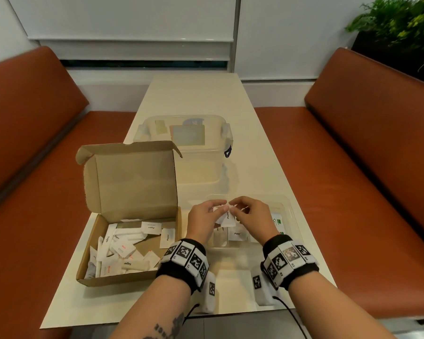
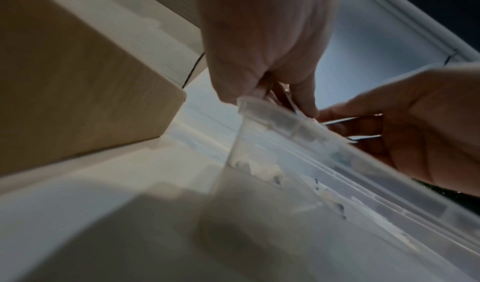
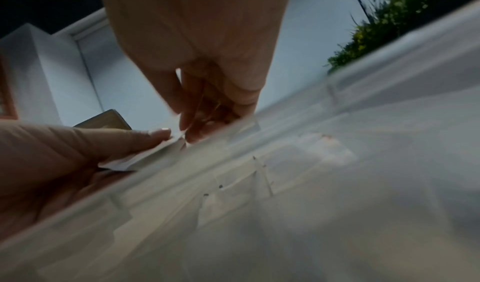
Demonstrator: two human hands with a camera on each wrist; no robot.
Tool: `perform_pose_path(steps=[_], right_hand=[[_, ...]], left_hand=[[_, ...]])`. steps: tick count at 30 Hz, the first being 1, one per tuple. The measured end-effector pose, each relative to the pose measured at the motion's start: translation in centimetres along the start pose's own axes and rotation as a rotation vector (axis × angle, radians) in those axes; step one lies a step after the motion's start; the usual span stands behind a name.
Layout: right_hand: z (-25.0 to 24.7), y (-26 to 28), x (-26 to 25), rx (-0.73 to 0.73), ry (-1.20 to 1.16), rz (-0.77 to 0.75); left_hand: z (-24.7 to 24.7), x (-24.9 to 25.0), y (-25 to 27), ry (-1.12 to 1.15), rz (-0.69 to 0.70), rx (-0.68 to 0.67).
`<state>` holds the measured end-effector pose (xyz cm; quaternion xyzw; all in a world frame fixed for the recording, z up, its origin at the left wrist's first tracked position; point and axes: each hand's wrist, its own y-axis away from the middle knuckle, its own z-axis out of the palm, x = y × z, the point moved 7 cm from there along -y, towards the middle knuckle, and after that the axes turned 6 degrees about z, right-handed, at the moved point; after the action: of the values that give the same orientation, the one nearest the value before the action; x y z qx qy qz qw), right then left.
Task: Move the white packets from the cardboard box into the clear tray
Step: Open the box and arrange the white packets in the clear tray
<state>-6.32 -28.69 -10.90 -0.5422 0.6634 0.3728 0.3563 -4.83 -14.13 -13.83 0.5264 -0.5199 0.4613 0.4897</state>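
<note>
Counted: one cardboard box (image 1: 129,216), lid open; one clear tray (image 1: 290,211); one larger clear tub (image 1: 181,148); two hands; two orange bench seats. White packets in box: too many and overlapping for an exact count.

White packets (image 1: 123,250) with black and red lettering, brown cardboard box (image 1: 132,182), rust-orange benches (image 1: 367,167).
</note>
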Motion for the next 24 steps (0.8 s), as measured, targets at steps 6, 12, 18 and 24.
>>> perform_pose_path(steps=[6, 12, 18, 24], right_hand=[[-1.2, -0.4, 1.4, 0.090, -0.190, 0.083], [-1.9, -0.3, 2.7, 0.135, -0.414, 0.170], [-1.0, -0.2, 2.6, -0.007, -0.406, 0.207], [-0.9, -0.4, 1.4, -0.025, -0.074, 0.087]], left_hand=[[0.6, -0.6, -0.1, 0.082, -0.038, -0.036], [0.5, -1.0, -0.3, 0.053, -0.028, -0.022], [0.2, -0.8, -0.3, 0.051, -0.021, 0.007], [0.3, -0.7, -0.2, 0.010, -0.012, -0.005]])
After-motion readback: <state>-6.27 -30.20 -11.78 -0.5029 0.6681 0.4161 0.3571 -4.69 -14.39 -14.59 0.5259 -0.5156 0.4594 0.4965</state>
